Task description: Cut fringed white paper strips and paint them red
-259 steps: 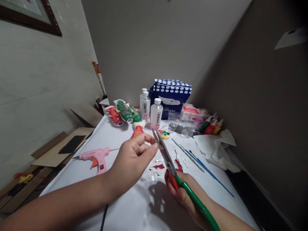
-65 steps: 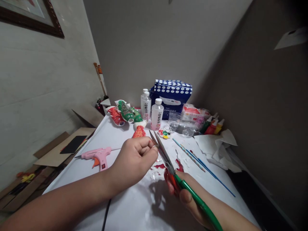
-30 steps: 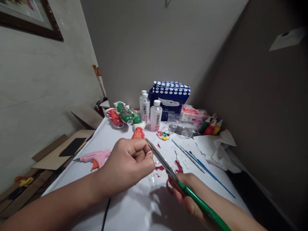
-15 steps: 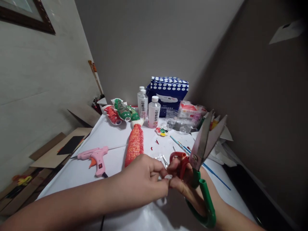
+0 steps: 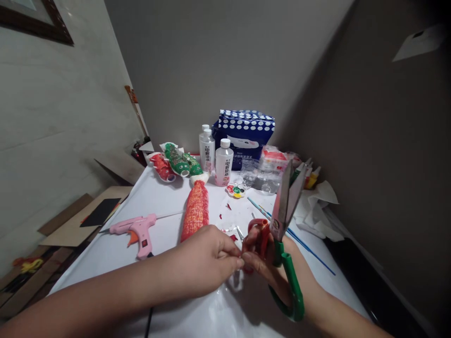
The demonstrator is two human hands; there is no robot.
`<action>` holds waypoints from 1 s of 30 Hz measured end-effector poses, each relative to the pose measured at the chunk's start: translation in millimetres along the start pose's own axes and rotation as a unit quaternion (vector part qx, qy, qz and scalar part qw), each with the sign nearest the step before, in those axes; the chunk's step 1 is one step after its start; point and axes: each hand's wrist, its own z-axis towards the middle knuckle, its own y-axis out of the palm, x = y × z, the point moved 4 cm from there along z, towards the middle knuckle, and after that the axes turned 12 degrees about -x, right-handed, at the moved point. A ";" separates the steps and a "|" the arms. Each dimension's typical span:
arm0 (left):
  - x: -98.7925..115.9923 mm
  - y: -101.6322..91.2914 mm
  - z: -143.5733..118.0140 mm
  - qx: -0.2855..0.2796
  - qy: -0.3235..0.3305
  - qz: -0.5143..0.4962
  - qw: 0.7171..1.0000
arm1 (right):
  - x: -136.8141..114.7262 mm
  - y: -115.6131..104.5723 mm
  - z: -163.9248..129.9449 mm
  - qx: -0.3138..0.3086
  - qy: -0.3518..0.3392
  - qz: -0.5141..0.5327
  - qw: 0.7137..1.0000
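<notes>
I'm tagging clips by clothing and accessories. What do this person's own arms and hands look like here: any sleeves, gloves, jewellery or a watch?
Both forearms are bare as far as the picture shows, with no sleeve edge in view. The left hand and right hand wear no gloves. No watch, bracelet or ring shows. The nails look short and unpainted, though they are too small to be sure.

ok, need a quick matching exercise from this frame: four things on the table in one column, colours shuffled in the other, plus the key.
Things:
1. glue gun
2. scissors
3. tissue pack
4. bottle

Colours:
A. white with a white cap
B. pink
C. blue with white dots
D. green and red handles

Pairs: 1-B, 2-D, 3-C, 4-A
</notes>
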 end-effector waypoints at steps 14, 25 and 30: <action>-1.6 -14.1 -7.7 0.057 0.021 0.136 0.989 | 27.5 -98.0 25.0 0.100 0.090 -0.196 0.971; -0.2 18.9 -12.6 0.013 0.034 0.325 0.945 | 57.4 -102.5 32.1 0.069 0.117 -0.346 0.929; 0.2 40.0 -14.2 -0.102 0.013 0.465 0.879 | 60.8 -105.2 32.4 0.087 0.118 -0.385 0.911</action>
